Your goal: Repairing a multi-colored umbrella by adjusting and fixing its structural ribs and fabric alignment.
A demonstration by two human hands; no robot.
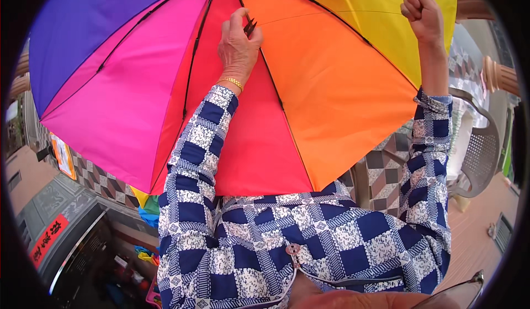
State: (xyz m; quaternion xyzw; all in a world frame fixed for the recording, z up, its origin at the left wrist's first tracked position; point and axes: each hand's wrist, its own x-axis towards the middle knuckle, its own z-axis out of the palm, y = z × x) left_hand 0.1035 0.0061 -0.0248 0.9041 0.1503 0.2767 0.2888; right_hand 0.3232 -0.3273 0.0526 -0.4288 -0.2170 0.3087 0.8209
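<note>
An open rainbow umbrella (331, 88) spreads before me, its inner side with black ribs facing me. My left hand (238, 44) is closed around small dark thread snips (250, 27), whose points stick out beside a rib over the red panel. Up at the right, my right hand (422, 13) is raised in a pinch at the yellow panel. A thin dark thread (353, 11) stretches from near the snips across the orange and yellow panels to the right fingers. What else the left palm may hold is hidden.
The umbrella's lower edge rests near my lap. On the right stands a grey plastic chair (483, 149) with a perforated back. Colourful cloth (146, 254) lies at the lower left, near a dark doorway with a red paper strip (49, 240). The patterned tile floor (381, 182) shows below the umbrella.
</note>
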